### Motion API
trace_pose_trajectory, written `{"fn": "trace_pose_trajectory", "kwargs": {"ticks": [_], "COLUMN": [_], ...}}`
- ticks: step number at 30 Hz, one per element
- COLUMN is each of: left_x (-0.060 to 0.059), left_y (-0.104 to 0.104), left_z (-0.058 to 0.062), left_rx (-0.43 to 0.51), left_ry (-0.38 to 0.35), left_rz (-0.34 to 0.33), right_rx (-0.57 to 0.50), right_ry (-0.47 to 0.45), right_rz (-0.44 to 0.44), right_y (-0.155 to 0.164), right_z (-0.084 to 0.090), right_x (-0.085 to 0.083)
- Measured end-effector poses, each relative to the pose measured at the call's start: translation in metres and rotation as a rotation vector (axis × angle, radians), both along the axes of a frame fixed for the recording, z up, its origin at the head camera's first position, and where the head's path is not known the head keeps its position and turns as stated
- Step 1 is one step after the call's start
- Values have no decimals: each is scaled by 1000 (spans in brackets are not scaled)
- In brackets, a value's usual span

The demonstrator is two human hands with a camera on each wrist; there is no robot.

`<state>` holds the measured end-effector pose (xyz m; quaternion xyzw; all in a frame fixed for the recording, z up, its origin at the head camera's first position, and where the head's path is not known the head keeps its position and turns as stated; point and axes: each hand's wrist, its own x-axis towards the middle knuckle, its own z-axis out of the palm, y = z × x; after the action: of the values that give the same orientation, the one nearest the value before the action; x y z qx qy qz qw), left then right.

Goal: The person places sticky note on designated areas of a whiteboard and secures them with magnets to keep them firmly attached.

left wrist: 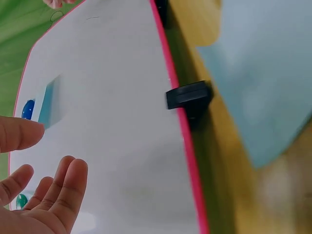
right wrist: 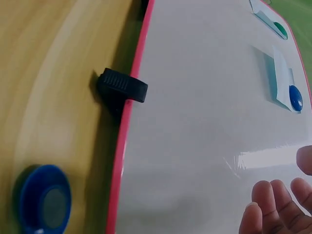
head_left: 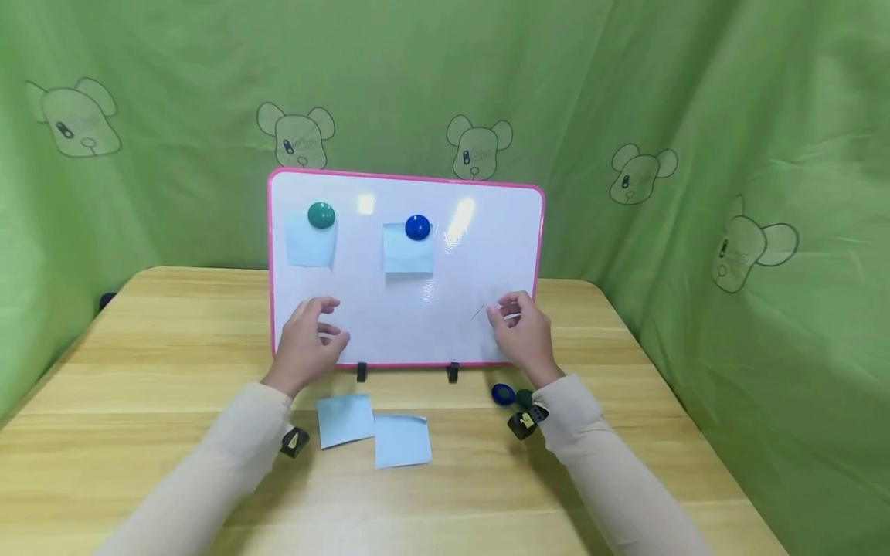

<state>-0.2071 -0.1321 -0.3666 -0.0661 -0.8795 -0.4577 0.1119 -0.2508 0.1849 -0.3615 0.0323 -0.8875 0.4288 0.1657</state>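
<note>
Green fabric backdrop (head_left: 695, 93) hangs across whole rear and both sides, creased, folds heaviest at 3 o'clock. Pale bear-head outlines printed on it: at 10 o'clock (head_left: 76, 117), 11 o'clock (head_left: 297, 135), 12 o'clock (head_left: 478, 147), 1 o'clock (head_left: 641, 174), 3 o'clock (head_left: 751, 245). Light wooden table (head_left: 125, 432) with rounded far corners fills lower half, grain running left-right. Lighting bright, even, soft shadows on tabletop. Small dark object (head_left: 107, 300) at table's far left edge at 9 o'clock, too small to tell.
</note>
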Motion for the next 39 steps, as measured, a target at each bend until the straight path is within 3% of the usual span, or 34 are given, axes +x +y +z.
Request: {"fn": "trace_pose_trajectory", "kwargs": {"ticks": [11, 19, 30, 39], "left_x": [27, 43, 60, 69], "left_y": [-11, -11, -14, -14], "left_z": [-25, -42, -50, -54], "left_rx": [50, 119, 189, 268], "left_ry": [-49, -175, -226, -298], "left_rz": [24, 48, 83, 129], "right_rx": [10, -5, -54, -153], "right_ry": [-78, -146, -202, -286], "right_rz": [-33, -77, -108, -122], "right_y": [27, 45, 58, 60], "right_z": [-16, -38, -55, -59], "right_x": [26, 43, 70, 76]}}
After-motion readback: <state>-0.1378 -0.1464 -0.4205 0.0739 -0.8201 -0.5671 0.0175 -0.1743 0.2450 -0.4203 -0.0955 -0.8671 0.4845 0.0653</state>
